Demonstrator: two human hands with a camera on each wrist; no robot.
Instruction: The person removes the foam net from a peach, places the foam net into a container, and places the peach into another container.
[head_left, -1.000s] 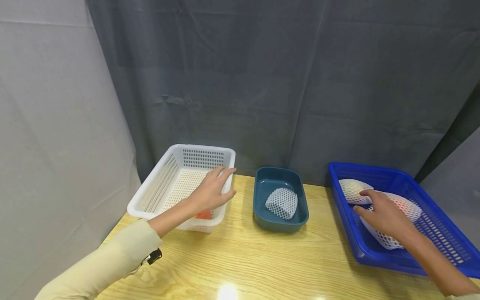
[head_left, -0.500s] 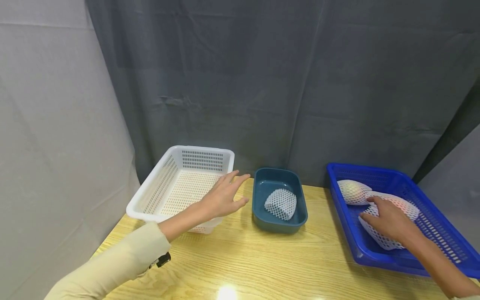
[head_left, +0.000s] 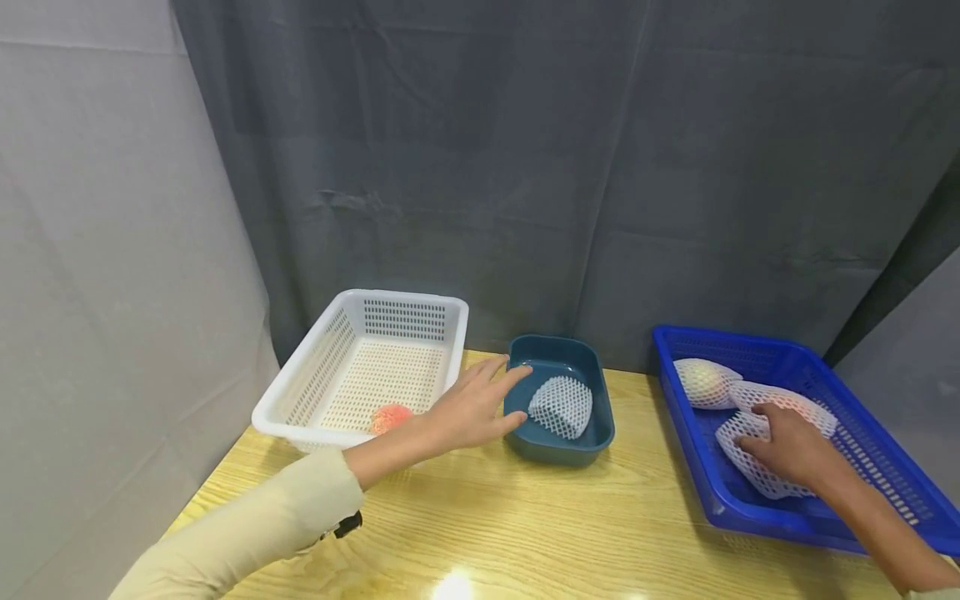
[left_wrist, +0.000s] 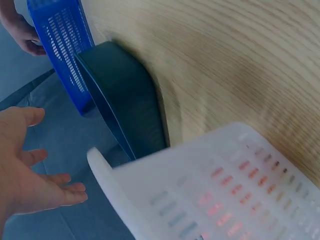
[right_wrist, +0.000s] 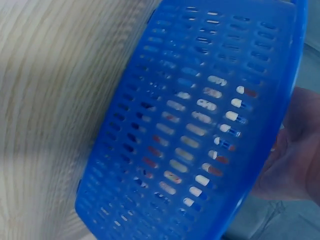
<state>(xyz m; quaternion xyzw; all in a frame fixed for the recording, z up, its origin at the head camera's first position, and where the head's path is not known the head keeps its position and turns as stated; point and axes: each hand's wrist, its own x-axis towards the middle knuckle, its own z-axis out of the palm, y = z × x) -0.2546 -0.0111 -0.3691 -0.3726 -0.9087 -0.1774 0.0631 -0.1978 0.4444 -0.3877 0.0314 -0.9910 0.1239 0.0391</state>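
Note:
My left hand, fingers spread and holding nothing, hovers between the white basket and the teal bin, its fingertips by the bin's left rim. Inside the bin lies a white foam net. A coral-red round thing sits in the white basket, partly behind my left forearm. At the right, my right hand reaches into the blue basket with thumb and index finger apart, over a white foam net. Whether it touches is unclear. A pale yellow round thing in netting and a pinkish netted one lie beside it.
All three containers stand on a light wooden table. A dark grey curtain hangs behind them, and a pale grey cloth borders the left side. In the right wrist view the blue basket's slotted wall hides most of the contents.
My left hand has moved right, from over the white basket to the teal bin's edge, uncovering the coral-red round thing. My right hand has shifted slightly right and down within the blue basket.

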